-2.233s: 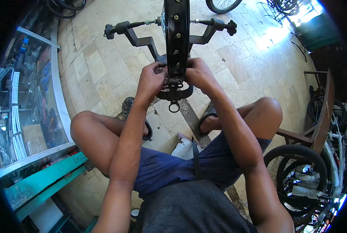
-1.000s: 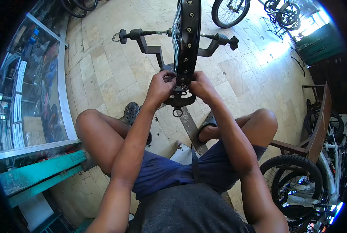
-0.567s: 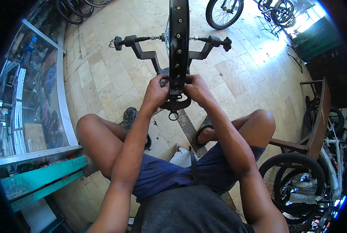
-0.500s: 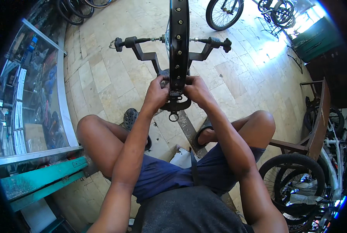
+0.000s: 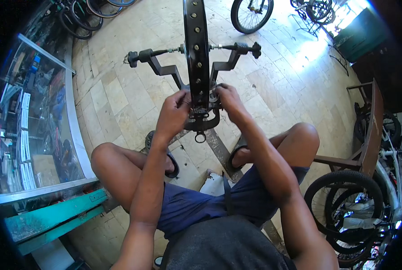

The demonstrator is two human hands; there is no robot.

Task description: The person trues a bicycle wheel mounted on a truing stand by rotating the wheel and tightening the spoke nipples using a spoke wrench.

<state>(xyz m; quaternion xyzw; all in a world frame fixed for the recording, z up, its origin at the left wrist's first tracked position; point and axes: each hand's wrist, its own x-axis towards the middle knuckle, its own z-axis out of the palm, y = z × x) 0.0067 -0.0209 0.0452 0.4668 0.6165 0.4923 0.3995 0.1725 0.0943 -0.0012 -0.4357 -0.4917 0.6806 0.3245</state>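
A black bicycle rim (image 5: 198,49) stands upright in a black wheel truing stand (image 5: 167,70), its axle held between the two arms. Spoke nipples show in a row along the rim's middle. My left hand (image 5: 175,111) is closed at the left side of the rim's lower part, fingers curled inward. Whatever its fingertips hold is hidden. On the other side, my right hand (image 5: 229,100) has bent fingers at the stand's upright, beside the rim. Its fingertips are partly hidden, and I cannot make out anything in them. Below the rim, the stand's curved caliper ends in a ring (image 5: 200,137).
At the left stands a glass display case (image 5: 39,135) with a green bench (image 5: 57,216) before it. Bicycle wheels and frames lie at the right, by a brown metal bench (image 5: 372,130). Another wheel (image 5: 252,15) stands on the tiled floor ahead.
The view has shifted slightly, so the rim and stand sit further left. My left hand has drawn a little away from the rim, and my right hand's fingers have come off its side.
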